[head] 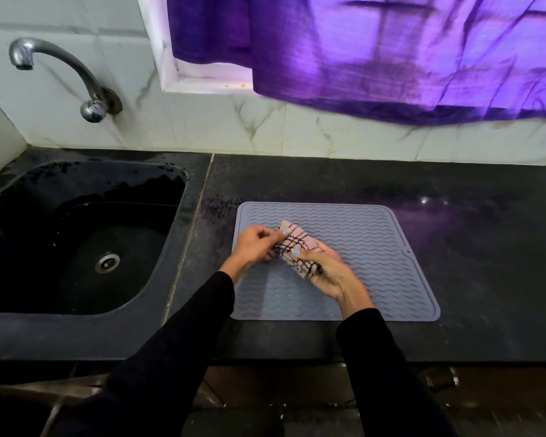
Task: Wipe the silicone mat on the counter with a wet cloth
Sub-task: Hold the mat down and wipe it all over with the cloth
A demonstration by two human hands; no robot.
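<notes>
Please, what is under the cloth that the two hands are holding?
Under the cloth is the grey silicone mat, lying on the black counter. The left hand and right hand grip it; they and the cloth cover part of the mat.

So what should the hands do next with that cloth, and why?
Probably lower the cloth flat onto the mat and start wiping. Both the left hand and the right hand hold it bunched up just above the mat, so it seems no wiping is happening yet.

Black stone counter (pixel 454 247); grey ridged silicone mat (pixel 375 247) lies flat on it.
</notes>
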